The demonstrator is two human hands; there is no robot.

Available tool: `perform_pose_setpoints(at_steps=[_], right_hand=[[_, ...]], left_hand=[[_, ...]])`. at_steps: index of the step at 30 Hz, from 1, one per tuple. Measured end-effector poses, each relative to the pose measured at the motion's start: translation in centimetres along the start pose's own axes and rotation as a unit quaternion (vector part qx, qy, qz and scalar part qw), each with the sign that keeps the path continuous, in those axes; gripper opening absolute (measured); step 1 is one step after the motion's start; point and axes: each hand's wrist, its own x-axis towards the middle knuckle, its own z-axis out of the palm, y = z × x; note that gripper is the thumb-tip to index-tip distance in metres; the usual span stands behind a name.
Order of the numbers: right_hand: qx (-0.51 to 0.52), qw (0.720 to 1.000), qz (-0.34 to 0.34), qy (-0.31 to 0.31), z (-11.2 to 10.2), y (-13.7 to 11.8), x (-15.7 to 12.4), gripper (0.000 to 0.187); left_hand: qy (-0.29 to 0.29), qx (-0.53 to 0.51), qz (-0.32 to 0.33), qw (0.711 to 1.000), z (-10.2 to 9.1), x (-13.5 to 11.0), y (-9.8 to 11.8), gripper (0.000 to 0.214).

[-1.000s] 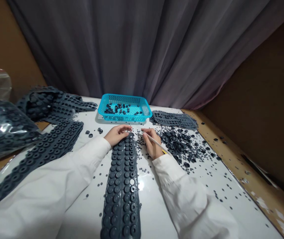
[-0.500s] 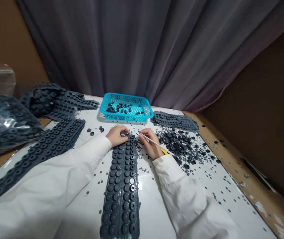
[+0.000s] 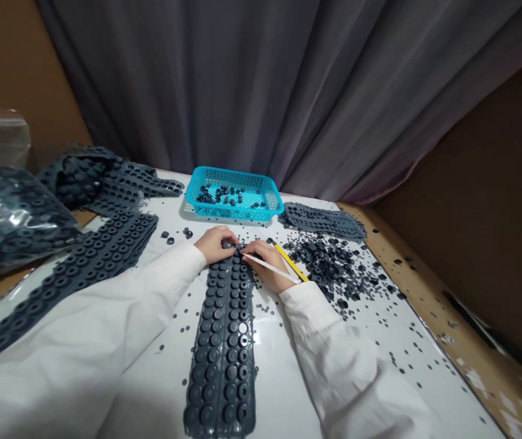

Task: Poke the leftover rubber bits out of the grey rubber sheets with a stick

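Observation:
A long dark grey moulded rubber sheet (image 3: 223,341), set with rows of round ring-shaped parts, lies lengthwise before me. At its far end my left hand (image 3: 216,245) is closed, thumb and fingers gripping the edge. Opposite, at the far right corner, my right hand (image 3: 270,262) is closed around a thin white stick (image 3: 272,268). The stick's tip points at the last rings of the sheet, close to my left fingertips; whether it touches them I cannot tell. A yellow pen-like tool (image 3: 292,262) lies just right of my right hand, its lower end by the cuff.
Behind my hands stands a blue basket (image 3: 236,214) with small dark parts. To the right are a heap of dark pieces (image 3: 329,259) and a punched-out sheet (image 3: 322,221). At left lie another ringed sheet (image 3: 100,244), crumpled sheets (image 3: 124,180) and a filled plastic bag (image 3: 9,225).
My right hand has moved left onto the far end of the sheet, bringing the stick's tip to the rings. More of the yellow tool shows now. My left hand has stayed in place.

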Motion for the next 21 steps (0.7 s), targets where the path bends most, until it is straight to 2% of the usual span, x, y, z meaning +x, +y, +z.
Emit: perform_pose_setpoints(at_steps=[4,12,17,19,21], right_hand=[[-0.053,0.998,-0.022,-0.018,0.0,0.0,0.1,0.017],[-0.155,0.985,0.002,-0.082,0.2,0.1,0.2,0.017],[-0.17,0.984,0.005,-0.054,0.4,0.8,0.3,0.019],[-0.169,0.985,0.028,-0.015,0.3,1.1,0.3,0.018],[-0.158,0.984,0.062,0.049,0.1,1.2,0.1,0.017]], left_hand=[[0.002,0.01,0.001,1.0,0.1,0.0,0.0,0.018],[-0.013,0.029,-0.017,0.999,0.0,0.2,-0.1,0.026],[-0.027,0.039,-0.035,0.998,-0.1,0.3,0.1,0.03],[-0.028,0.041,-0.039,0.998,-0.2,0.3,0.1,0.029],[-0.028,0.041,-0.039,0.998,-0.2,0.3,0.2,0.029]])
